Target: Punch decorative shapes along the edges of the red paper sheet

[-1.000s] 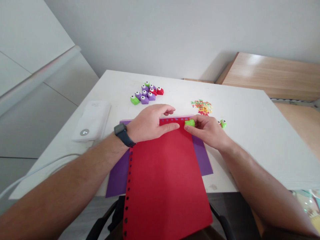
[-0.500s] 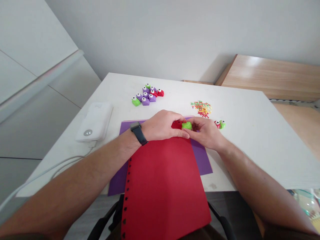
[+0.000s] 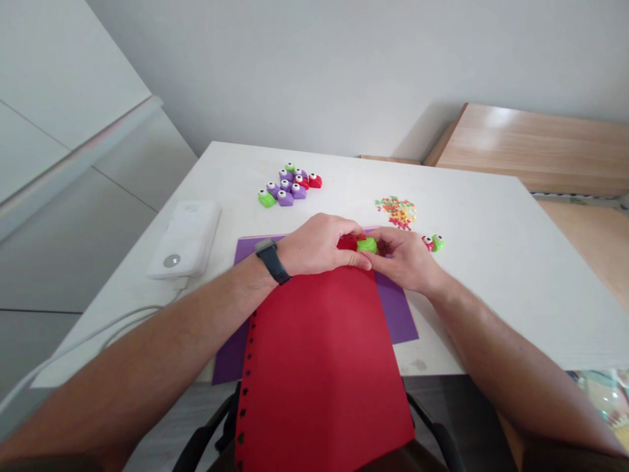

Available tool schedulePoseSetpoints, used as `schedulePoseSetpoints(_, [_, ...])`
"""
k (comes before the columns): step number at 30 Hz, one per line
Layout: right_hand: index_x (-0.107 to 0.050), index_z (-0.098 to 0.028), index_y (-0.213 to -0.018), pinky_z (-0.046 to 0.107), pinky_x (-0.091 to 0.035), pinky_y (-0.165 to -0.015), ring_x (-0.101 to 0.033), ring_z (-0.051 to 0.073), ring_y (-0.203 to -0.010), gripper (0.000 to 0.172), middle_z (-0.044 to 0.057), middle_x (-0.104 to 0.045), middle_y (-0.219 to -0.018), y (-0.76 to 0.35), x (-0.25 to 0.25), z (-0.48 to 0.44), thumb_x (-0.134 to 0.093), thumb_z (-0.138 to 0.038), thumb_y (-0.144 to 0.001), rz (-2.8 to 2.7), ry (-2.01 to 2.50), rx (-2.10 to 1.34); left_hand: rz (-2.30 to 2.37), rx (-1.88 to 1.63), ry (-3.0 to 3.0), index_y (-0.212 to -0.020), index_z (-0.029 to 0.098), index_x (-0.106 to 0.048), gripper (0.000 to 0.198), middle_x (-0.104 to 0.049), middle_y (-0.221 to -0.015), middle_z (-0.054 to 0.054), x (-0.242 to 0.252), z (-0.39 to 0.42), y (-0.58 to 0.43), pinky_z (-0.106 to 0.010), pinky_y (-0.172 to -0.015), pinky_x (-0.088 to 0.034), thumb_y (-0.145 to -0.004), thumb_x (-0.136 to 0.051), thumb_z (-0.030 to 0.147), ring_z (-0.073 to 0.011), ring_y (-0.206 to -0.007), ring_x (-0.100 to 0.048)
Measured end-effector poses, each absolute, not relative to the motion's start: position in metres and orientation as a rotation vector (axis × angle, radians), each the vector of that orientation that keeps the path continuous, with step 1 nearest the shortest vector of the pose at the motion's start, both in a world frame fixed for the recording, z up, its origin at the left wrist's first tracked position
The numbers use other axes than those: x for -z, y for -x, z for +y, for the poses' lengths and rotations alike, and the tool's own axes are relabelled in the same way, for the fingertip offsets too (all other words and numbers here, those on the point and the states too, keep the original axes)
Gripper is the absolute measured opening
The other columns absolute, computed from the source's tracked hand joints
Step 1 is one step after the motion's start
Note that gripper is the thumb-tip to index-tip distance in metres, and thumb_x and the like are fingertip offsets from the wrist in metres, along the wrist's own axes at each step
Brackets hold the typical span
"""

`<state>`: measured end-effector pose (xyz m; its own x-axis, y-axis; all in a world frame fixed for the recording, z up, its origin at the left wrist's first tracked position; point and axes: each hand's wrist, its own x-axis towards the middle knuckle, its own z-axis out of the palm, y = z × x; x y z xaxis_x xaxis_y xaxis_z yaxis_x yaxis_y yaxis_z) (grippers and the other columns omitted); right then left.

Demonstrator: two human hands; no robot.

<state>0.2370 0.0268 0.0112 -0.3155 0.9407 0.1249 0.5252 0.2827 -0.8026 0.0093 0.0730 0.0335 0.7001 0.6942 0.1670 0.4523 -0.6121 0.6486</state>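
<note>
- In the head view, the person's two hands meet over the middle of the table, toward its near edge: the left hand reaches in from the left, the right hand from the right.
- The right hand is clamped on a green punch, thumb on the near side; the left thumb and fingertips curve around a red sheet's far edge, though whether they pinch it one cannot tell.
- The punch sits between the hands at the sheet's far right corner, nearer the right hand; its long axis is hidden.
- The sheet's long side runs toward the person, its near end hanging past the table's near edge, over a purple sheet.
- On the white box by the table's left edge, a faint mark is unreadable; no brand is legible.
</note>
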Motion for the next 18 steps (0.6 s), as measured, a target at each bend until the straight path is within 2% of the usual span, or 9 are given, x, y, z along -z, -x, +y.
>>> schedulePoseSetpoints(8, [-0.076,-0.019,-0.109,0.03,-0.047,-0.062,-0.058,0.016,-0.069,0.036,0.002,-0.07,-0.083,-0.234,-0.007,0.026,-0.076,-0.05,-0.092,-1.904,1.328,-0.964,0.947,-0.575,-2.335,-0.122,0.02,-0.073,0.063,-0.08,-0.12,-0.009,-0.022,0.069,0.001,-0.04,-0.097,-0.053,-0.083,-0.08,0.07,-0.0299,-0.112,-0.074])
schedulePoseSetpoints(13, [-0.075,-0.019,-0.11,0.03,-0.047,-0.061,-0.06,0.016,-0.068,0.035,0.002,-0.072,-0.083,-0.236,-0.007,0.027,-0.075,-0.05,-0.093,-1.807,1.378,-1.005,1.01,-0.593,-2.347,-0.119,0.02,-0.07,0.039,-0.079,-0.121,-0.008,-0.019,0.07,0.008,-0.041,-0.099,-0.054,-0.095,-0.071,0.051,-0.0287,-0.113,-0.073])
schedulePoseSetpoints(18, [-0.073,-0.019,-0.105,0.031,-0.049,-0.069,-0.063,0.016,-0.075,0.032,0.003,-0.073,-0.087,-0.237,-0.01,0.032,-0.075,-0.049,-0.092,-1.674,1.388,-0.982,1.04,-0.604,-2.359,-0.124,0.02,-0.067,0.031,-0.077,-0.125,-0.009,-0.016,0.068,0.009,-0.043,-0.103,-0.053,-0.1,-0.062,0.039,-0.0285,-0.116,-0.073])
